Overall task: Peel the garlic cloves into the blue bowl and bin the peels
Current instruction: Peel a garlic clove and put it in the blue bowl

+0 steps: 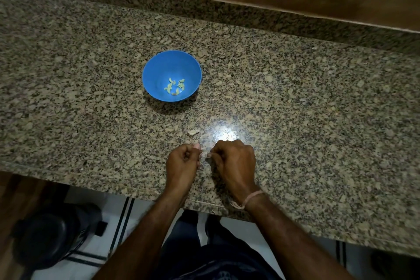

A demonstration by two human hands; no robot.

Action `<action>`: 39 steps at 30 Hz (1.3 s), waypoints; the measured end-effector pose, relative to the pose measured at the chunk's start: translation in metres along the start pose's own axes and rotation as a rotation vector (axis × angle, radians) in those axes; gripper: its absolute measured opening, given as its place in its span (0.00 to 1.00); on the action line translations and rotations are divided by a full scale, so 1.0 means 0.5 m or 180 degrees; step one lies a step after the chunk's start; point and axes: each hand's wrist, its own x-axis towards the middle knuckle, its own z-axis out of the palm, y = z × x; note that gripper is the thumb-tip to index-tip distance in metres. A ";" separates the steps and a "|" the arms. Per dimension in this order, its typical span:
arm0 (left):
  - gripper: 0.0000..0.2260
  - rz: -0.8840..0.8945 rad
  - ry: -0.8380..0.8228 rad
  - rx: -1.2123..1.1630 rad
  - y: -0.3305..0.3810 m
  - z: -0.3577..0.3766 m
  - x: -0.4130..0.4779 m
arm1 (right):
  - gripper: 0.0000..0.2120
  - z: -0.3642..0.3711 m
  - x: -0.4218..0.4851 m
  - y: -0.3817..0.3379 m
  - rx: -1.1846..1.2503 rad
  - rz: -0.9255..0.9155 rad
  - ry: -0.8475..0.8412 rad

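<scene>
A blue bowl (pixel 159 68) stands on the granite counter (pixel 295 102), and several peeled garlic cloves (pixel 174 87) lie in its bottom. Near the front edge my left hand (pixel 181 163) is curled, pinching a pale garlic clove (pixel 196 146) at its fingertips. Just to its right, my right hand (pixel 235 161) is curled too, pinching a small pale sliver of peel (pixel 209 155). The two hands are a few centimetres apart. One loose pale piece of garlic (pixel 193 132) lies on the counter just beyond them.
A raised granite ledge (pixel 204 9) and a wooden wall run along the back of the counter. Below the counter at the lower left stands a dark round bin (pixel 45 238) on a white tiled floor. A bright light reflection sits right above my right hand.
</scene>
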 end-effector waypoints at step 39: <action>0.12 0.1163 -0.0343 0.0806 0.024 -0.011 -0.024 | 0.08 -0.035 0.007 -0.037 0.3605 0.1836 -0.1165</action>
